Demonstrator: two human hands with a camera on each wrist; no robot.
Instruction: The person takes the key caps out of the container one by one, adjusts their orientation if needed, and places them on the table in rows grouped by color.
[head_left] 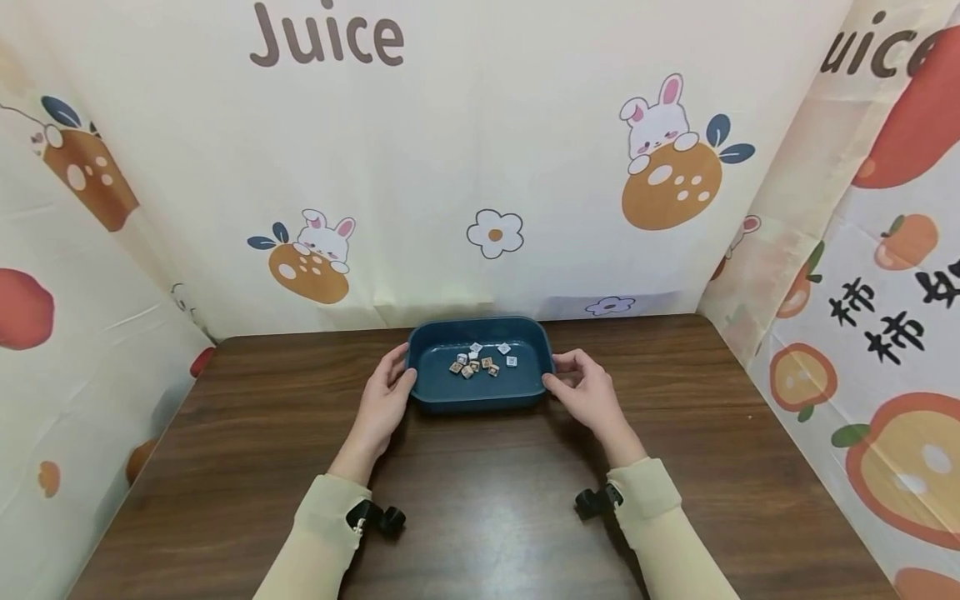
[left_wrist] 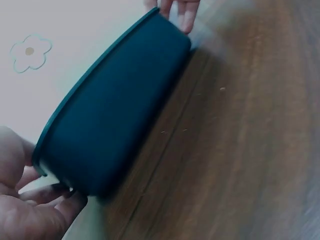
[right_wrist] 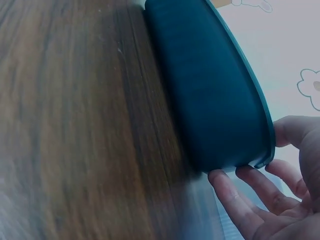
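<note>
A dark teal rectangular tray (head_left: 480,403) with rounded corners is at the far side of the table, before the back curtain. Inside it lie several small cubes (head_left: 475,365), some white and some tan, with marks too small to read. My left hand (head_left: 384,398) grips the tray's left end, thumb near the rim and fingers at the outer wall. At the opposite end, my right hand (head_left: 588,392) holds it the same way. The left wrist view shows the tray's long side (left_wrist: 110,100) and the right wrist view its near wall (right_wrist: 215,85); both hide the cubes.
The brown wooden table (head_left: 480,492) stretches from the tray toward me. A printed curtain (head_left: 420,150) hangs behind its far edge, with more printed cloth at left (head_left: 90,292) and right (head_left: 795,417). Black wrist cameras (head_left: 392,522) sit on both cuffs.
</note>
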